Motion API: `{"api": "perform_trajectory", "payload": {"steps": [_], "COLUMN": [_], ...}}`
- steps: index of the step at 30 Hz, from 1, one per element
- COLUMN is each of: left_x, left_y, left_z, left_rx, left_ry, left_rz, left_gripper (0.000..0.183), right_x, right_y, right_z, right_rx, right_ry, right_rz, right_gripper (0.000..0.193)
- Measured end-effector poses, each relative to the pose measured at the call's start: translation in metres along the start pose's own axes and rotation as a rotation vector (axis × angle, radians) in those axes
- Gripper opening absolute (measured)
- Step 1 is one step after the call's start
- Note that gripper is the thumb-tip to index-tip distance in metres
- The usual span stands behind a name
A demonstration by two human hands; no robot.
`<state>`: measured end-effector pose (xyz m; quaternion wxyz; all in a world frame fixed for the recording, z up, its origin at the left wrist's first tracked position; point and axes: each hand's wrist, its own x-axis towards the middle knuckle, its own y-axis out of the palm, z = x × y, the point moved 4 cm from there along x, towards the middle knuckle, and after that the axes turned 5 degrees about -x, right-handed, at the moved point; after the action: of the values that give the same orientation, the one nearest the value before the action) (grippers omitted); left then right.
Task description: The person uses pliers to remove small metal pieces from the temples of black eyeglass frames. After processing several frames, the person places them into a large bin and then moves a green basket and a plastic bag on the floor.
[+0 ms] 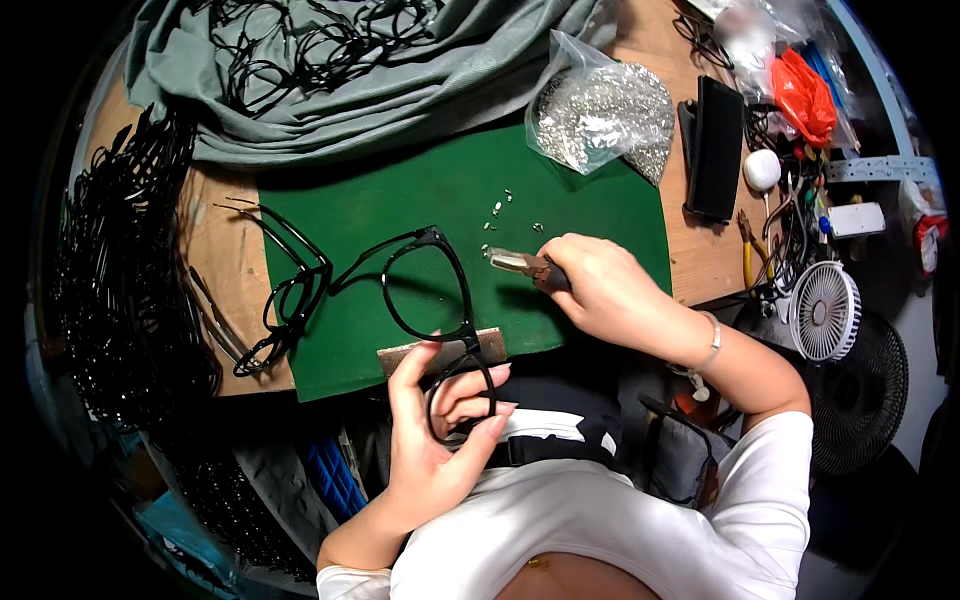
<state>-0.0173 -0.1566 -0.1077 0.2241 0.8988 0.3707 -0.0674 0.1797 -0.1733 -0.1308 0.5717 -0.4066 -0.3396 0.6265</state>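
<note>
Green matting (pixel 600 205) covers the middle of the frame, and over its lower edge the person's left hand (pixel 428 462) holds a black glasses frame (pixel 468 326), fingers and thumb curled around the lower rim. The right hand (pixel 615 290), at centre right, is clenched around the handles of pliers (pixel 515 262), whose tips point left toward loose metal bits (pixel 497 209) on the mat; whether they pinch one cannot be told.

As far as can be judged, the work on this piece is part done: one black temple (pixel 385 243) extends left from the frame's upper end, while the lower end is partly covered by the hand, so a second temple cannot be confirmed. Another pair of glasses (pixel 318 278) lies at centre left, temples on (finished or waiting, it is hard to say). Much appears left to handle: a black tangle of eyewear parts (pixel 360 45) fills the grey cloth (pixel 400 130) at upper left, and a dense black bundle (pixel 130 280) hangs down the left side.

Among containers, a clear plastic bag (pixel 560 65) at upper centre right holds many small silvery parts (pixel 650 105); some may lie outside it. At upper right, a red plastic bag (pixel 803 98) hides its contents.
</note>
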Motion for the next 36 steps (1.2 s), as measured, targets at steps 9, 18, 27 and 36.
{"api": "perform_trajectory", "payload": {"steps": [9, 18, 27, 36], "left_x": [0.003, 0.019, 0.020, 0.013], "left_y": [-0.008, 0.013, 0.017, 0.009], "left_z": [-0.002, 0.011, 0.009, -0.021], "left_rx": [-0.383, -0.246, -0.040, -0.486], "left_ry": [-0.165, 0.172, 0.177, -0.198], "left_rz": [0.114, -0.066, -0.080, 0.191], "left_gripper": [0.026, 0.046, 0.051, 0.048], "right_x": [0.002, 0.005, 0.003, -0.001], "right_y": [0.007, -0.006, 0.007, -0.009], "right_z": [0.008, 0.060, 0.059, 0.067], "right_rx": [-0.061, 1.197, 1.458, 1.668], "right_ry": [0.010, 0.361, 0.432, 0.540], "right_rz": [0.043, -0.013, -0.067, 0.337], "right_gripper": [0.015, 0.014, 0.019, 0.023]}}
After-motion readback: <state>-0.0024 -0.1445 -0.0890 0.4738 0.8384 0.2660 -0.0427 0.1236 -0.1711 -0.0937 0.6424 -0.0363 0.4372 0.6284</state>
